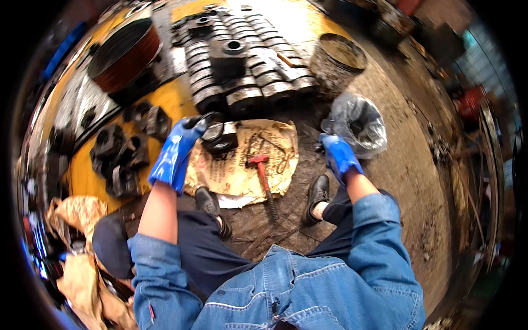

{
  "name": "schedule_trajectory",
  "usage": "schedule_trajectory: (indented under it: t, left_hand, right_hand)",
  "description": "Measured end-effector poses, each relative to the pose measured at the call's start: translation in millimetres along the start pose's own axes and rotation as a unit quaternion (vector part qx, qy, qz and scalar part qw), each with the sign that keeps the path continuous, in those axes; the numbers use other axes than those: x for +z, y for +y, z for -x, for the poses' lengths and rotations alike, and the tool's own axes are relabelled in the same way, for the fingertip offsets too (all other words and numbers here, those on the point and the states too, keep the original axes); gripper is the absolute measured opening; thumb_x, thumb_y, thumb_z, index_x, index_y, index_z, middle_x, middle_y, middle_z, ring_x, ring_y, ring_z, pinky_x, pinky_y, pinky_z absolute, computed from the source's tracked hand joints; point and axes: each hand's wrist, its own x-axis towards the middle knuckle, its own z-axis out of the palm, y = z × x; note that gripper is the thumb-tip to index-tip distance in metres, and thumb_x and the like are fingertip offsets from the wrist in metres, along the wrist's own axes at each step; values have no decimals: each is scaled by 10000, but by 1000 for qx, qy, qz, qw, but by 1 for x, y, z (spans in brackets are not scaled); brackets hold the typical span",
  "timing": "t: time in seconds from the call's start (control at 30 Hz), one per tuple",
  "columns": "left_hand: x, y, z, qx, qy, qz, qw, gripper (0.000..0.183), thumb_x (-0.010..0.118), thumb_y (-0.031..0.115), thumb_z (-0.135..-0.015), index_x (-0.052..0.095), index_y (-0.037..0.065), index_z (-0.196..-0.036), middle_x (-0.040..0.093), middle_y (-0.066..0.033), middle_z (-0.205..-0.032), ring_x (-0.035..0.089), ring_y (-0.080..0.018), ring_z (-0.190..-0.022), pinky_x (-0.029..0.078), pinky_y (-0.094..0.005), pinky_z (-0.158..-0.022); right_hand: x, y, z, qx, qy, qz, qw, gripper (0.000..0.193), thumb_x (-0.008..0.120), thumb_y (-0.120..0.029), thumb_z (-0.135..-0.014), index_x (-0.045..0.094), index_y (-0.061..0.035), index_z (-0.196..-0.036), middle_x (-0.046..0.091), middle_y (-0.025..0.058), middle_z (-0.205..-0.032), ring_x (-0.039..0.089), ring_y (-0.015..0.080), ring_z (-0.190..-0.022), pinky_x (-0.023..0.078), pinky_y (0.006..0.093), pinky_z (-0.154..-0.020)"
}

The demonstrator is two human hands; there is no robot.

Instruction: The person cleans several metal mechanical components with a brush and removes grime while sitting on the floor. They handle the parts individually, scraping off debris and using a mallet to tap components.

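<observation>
My left hand (179, 147), in a blue glove with blackened fingertips, grips the edge of a dark, ring-shaped metal part (221, 140) over the left side of a stained paper sack. My right hand (339, 154), also gloved in blue, is beside a clear plastic bag (357, 124) with dark things inside. Its fingers look curled, with something small and dark at their tips that I cannot make out. Between my hands, a hammer (263, 175) with a red head and dark grip lies across the flattened paper sack (280, 137).
Rows of cylindrical metal parts (256, 82) stand ahead, with a block (228, 58) on top. Dark metal blocks (118, 154) lie at left on yellow sheeting, below a large rusty drum (125, 55). A grimy bucket (338, 60) stands at right. My shoes (317, 198) flank the sack.
</observation>
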Motion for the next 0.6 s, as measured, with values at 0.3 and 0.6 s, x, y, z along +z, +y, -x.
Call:
schedule_trajectory:
  t: [0.3, 0.6]
  left_hand:
    - [10, 33, 22, -171, -71, 475, 860, 309, 638, 239, -966, 665, 10, -1172, 724, -124, -1035, 709, -212, -860, 602, -415, -822]
    - [45, 47, 24, -284, -275, 365, 843, 495, 482, 492, -1009, 666, 81, -1215, 707, -121, -1185, 683, -260, -1076, 515, -288, -730]
  right_hand:
    - [32, -42, 34, 48, -392, -429, 812, 500, 516, -449, -972, 486, -152, -1373, 678, 220, -1123, 463, 86, -474, 356, 192, -416]
    - [21, -63, 78, 150, -377, -543, 735, 318, 665, -429, -914, 634, -129, -1016, 658, 90, -925, 436, 51, -445, 375, 237, -456]
